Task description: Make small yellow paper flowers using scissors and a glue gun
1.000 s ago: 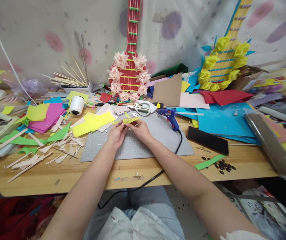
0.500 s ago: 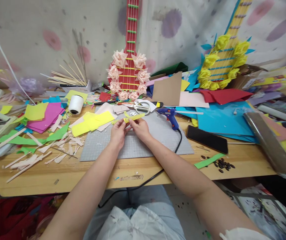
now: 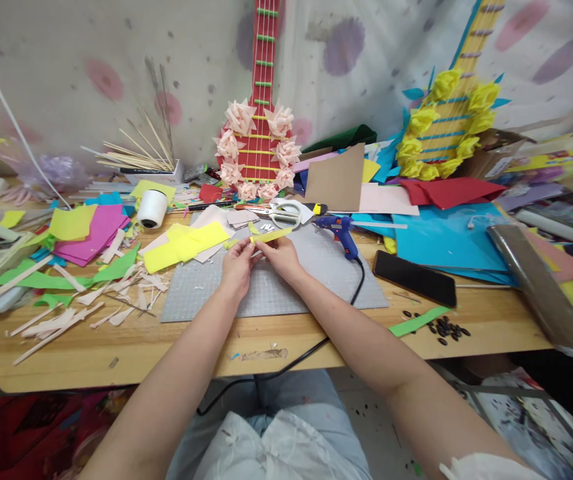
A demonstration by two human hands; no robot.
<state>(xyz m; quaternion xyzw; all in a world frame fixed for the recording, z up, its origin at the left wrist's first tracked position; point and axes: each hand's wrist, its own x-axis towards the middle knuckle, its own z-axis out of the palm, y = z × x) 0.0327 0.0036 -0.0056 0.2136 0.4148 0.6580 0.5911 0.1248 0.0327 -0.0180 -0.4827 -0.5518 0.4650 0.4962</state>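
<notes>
Above the grey cutting mat [image 3: 201,293], my left hand [image 3: 237,267] and my right hand [image 3: 282,258] meet fingertip to fingertip. Both pinch a narrow yellow paper strip [image 3: 273,234], whose free end points to the right over my right fingers. A small piece of the same yellow sticks out past my left fingers; the part between the fingertips is hidden. Wider yellow paper pieces [image 3: 186,247] lie to the left of my hands. White-handled scissors [image 3: 286,213] rest just beyond them, and a blue glue gun [image 3: 341,233] lies to the right.
A red paper guitar with pink flowers [image 3: 259,147] and a yellow one [image 3: 441,127] stand at the back. Paper scraps [image 3: 131,293] litter the left side. A black phone [image 3: 415,278] and several dark beads [image 3: 446,329] lie right. The glue gun's cord [image 3: 311,351] crosses the table edge.
The yellow strip has shifted slightly, its free end now reaching a little further right. My fingers have moved only a little around it.
</notes>
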